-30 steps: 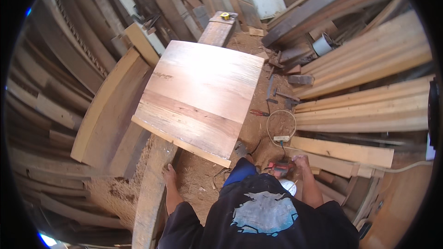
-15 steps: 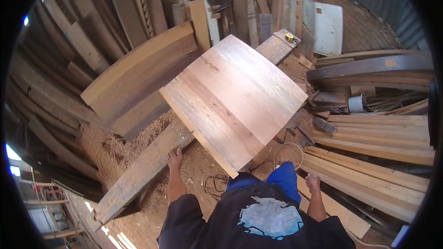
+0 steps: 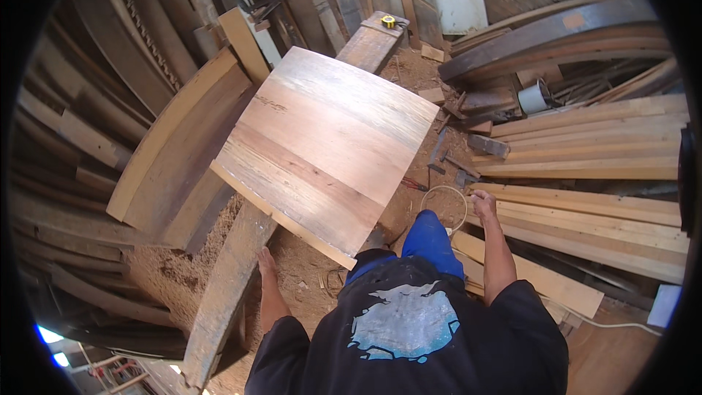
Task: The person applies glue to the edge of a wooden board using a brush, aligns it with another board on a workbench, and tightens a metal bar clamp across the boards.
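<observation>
A wide wooden panel (image 3: 322,139) of joined boards lies across a long bench plank (image 3: 234,278). The panel's near left edge carries a pale strip. My left hand (image 3: 268,267), fingers stretched out, is beside the bench plank's right edge, just below the panel's left corner; I cannot tell whether it touches the plank. My right hand (image 3: 483,206) is closed, raised at the right near the stacked pale boards. What it holds, if anything, is hidden. On the far end of the bench plank sits a yellow and black tape measure (image 3: 388,22).
A second panel (image 3: 183,139) with a yellowish edge leans at the left. Pale boards (image 3: 585,139) are stacked at the right. A hammer (image 3: 462,167), a looped cable (image 3: 444,189) and a white container (image 3: 534,97) lie beyond my right hand. Sawdust (image 3: 164,278) covers the ground.
The view has swung right, so the panel and bench sit further left. My right hand has moved forward, up beside the stacked boards. My left hand has slid to the bench plank's edge.
</observation>
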The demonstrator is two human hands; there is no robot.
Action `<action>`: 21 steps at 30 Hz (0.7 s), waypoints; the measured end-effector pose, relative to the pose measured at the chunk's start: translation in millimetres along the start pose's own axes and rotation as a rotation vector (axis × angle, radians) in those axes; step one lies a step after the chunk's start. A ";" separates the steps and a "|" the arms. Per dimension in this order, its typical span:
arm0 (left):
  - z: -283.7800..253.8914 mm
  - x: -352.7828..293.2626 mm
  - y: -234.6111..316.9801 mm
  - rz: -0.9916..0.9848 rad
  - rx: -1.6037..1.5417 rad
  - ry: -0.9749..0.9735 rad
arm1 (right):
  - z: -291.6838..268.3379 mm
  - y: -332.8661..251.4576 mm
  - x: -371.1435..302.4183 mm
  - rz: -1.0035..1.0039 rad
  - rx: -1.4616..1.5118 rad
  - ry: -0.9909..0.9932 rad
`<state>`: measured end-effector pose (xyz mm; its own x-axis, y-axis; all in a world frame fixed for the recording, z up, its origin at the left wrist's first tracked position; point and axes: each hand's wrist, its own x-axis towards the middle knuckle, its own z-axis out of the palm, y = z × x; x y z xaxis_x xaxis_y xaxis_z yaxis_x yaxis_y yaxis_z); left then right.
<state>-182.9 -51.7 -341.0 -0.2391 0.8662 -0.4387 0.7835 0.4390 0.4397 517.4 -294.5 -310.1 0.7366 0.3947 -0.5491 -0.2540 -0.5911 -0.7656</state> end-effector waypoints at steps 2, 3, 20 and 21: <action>14.0 7.1 -8.9 0.078 -0.153 0.031 | -12.0 -0.6 -21.1 0.124 0.013 -0.067; 28.8 3.6 -4.3 0.079 -0.145 0.011 | -23.2 9.4 -37.5 0.178 -0.057 -0.017; 86.8 -81.8 152.5 -0.322 -0.208 0.320 | -113.9 -8.2 114.6 0.188 -0.604 -0.077; 94.1 -97.8 165.5 -0.334 -0.214 0.326 | -111.5 -30.1 145.8 -0.080 -0.688 -0.073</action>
<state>24.1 -86.2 -299.0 -0.6493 0.6850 -0.3306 0.5072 0.7138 0.4830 702.3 -297.7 -329.7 0.6861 0.4880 -0.5396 0.2719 -0.8599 -0.4320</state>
